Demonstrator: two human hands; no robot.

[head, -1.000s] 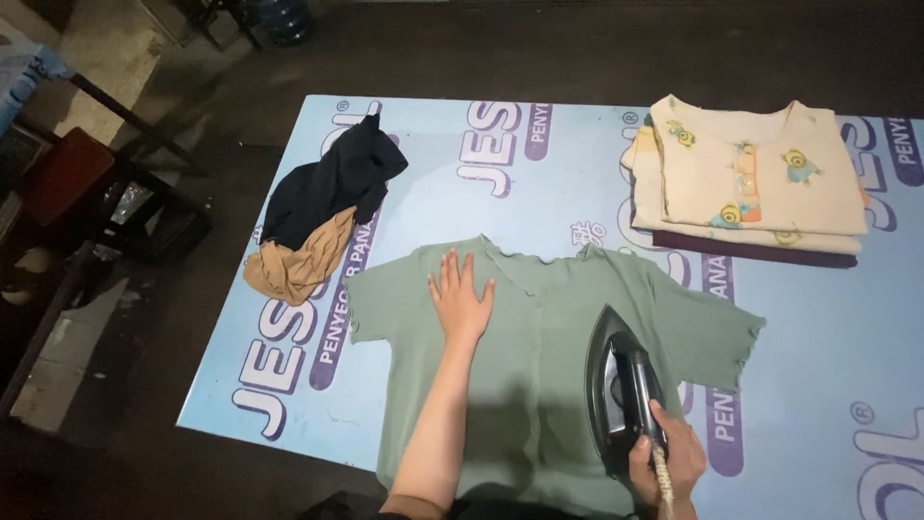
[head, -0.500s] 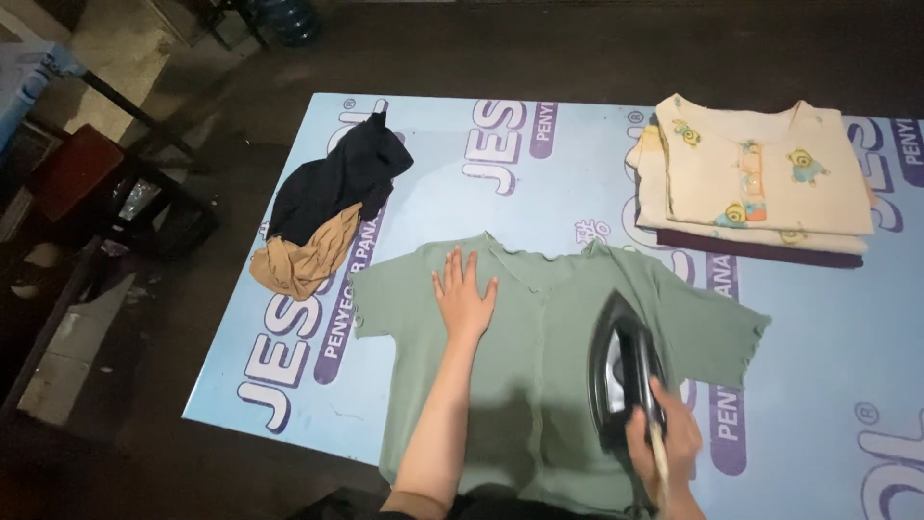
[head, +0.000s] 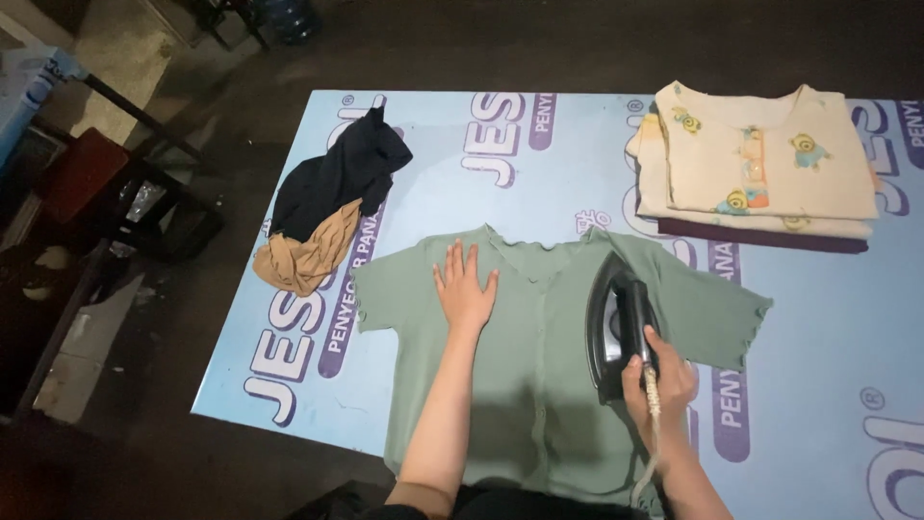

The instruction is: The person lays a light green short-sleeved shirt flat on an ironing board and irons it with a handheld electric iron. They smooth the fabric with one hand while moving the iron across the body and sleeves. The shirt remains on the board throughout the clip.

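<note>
Sliding farther up since a moment ago, the black electric iron (head: 616,327) is gliding over the sage-green short-sleeved shirt (head: 539,356) lying flat on the pale blue printed surface (head: 577,173), right hand (head: 659,380) closed around its handle. Left hand (head: 465,289) is pressing open-palmed on the shirt's left chest; keeping the cloth taut and fingers well apart from the soleplate is probably what matters.

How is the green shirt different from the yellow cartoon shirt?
The green shirt lies spread flat and open, while the cartoon shirt is folded on a stack. The green shirt is plain, with wavy edges; the cartoon shirt carries little printed figures. The left hand and the iron, gripped by the right hand, rest on the green shirt; nothing touches the cartoon shirt. Both lie on the blue printed sheet.
</note>
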